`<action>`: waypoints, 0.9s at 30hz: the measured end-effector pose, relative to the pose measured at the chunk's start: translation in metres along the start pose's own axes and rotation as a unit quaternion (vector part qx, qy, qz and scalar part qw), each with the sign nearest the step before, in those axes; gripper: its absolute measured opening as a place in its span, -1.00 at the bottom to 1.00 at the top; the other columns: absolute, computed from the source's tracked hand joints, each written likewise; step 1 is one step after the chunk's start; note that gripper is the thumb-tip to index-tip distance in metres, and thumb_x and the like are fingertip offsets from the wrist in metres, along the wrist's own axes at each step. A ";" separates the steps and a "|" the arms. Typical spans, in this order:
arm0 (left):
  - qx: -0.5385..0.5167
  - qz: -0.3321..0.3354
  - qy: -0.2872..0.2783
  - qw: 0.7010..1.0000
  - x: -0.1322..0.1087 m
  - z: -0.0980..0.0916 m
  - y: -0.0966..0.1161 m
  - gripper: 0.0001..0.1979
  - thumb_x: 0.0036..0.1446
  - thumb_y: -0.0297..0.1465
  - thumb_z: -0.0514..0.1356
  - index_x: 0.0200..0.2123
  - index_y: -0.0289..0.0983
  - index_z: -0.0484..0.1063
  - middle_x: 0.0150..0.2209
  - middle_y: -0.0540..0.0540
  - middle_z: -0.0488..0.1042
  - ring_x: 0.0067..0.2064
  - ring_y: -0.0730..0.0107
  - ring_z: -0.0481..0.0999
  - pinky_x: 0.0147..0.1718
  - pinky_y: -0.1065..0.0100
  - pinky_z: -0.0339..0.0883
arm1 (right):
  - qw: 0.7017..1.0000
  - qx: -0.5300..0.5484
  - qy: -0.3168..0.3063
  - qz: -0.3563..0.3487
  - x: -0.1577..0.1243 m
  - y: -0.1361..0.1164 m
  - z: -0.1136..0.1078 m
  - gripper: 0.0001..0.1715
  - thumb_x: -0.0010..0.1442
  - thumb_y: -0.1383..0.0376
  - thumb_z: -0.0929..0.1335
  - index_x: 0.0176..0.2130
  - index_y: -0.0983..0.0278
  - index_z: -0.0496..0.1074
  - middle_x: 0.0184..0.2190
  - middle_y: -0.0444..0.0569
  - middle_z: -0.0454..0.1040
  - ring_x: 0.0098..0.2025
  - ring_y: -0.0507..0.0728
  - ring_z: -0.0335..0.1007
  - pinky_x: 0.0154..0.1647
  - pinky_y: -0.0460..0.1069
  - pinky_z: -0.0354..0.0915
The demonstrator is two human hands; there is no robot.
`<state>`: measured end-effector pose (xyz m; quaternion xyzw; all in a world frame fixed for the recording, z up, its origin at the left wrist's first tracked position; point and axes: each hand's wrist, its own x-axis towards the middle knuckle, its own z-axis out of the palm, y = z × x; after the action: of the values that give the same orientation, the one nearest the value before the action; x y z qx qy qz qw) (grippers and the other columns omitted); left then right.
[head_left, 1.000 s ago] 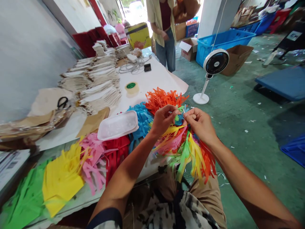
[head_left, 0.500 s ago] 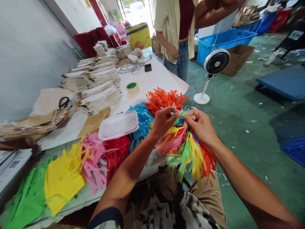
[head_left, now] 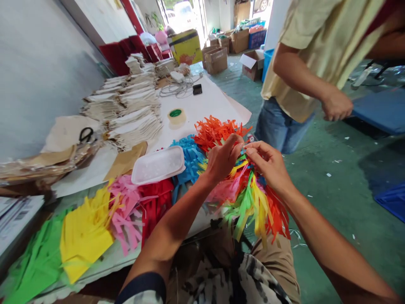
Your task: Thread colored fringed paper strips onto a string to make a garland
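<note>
My left hand (head_left: 223, 158) and my right hand (head_left: 268, 164) pinch the top of a bunch of fringed tissue-paper strips (head_left: 249, 202) in green, yellow, red and pink. The strips hang down over my lap. My fingers hide the gathered top of the bunch. Just beyond my hands lie an orange fringed paper pile (head_left: 218, 133) and a blue one (head_left: 190, 162). Red (head_left: 155, 202), pink (head_left: 125, 211), yellow (head_left: 85, 238) and green (head_left: 38, 261) fringed sheets spread along the table to my left.
A white plastic lid (head_left: 158, 165) lies beside the blue paper. Further back are cream fringed stacks (head_left: 126, 109), black-handled scissors (head_left: 86, 135), a tape roll (head_left: 176, 116) and a phone (head_left: 197, 89). A co-worker's hand (head_left: 337, 105) hangs at the table's right, over a green floor.
The co-worker has moved from the far end of the table to close on my right, hiding the fan. My hands have shifted slightly on the bunch of strips.
</note>
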<state>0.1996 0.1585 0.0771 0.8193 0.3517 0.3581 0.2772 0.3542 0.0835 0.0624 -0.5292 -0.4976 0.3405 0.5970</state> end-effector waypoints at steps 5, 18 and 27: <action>-0.015 0.008 -0.012 1.000 0.006 -0.001 0.003 -0.73 0.47 -0.19 0.08 0.00 -0.20 0.47 -0.55 0.12 0.42 -0.53 0.51 0.34 -0.43 0.44 0.10 | 1.000 0.004 0.003 -0.014 0.002 -0.004 -0.004 -0.70 0.20 0.05 0.54 -0.30 0.23 0.62 -0.34 -0.11 0.56 -0.41 0.00 0.32 -0.41 -0.08 0.21; -0.135 0.117 -0.131 0.975 0.025 -0.013 -0.025 -0.61 0.11 -0.12 0.46 -0.58 -0.25 0.55 -0.41 -0.03 0.51 -0.31 0.43 0.44 -0.17 0.29 0.30 | 0.994 0.092 0.031 0.044 0.013 -0.021 -0.021 -0.63 0.00 0.05 0.64 -0.35 0.23 0.60 -0.54 -0.21 0.39 -0.63 -0.10 0.04 -0.64 -0.11 -0.02; -0.253 0.017 -0.240 0.937 0.029 -0.028 -0.001 -0.78 0.05 -0.29 0.45 -0.23 -0.24 0.66 -0.21 -0.06 0.63 -0.15 0.37 0.57 -0.06 0.31 0.43 | 1.000 0.021 -0.001 -0.007 0.020 -0.037 -0.020 -0.65 0.08 -0.01 0.60 -0.32 0.18 0.63 -0.35 -0.09 0.55 -0.44 0.01 0.30 -0.56 -0.07 0.09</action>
<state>0.1913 0.1878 0.1044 0.7892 0.1587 0.2329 0.5456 0.3746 0.0885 0.1044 -0.5133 -0.4944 0.3471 0.6095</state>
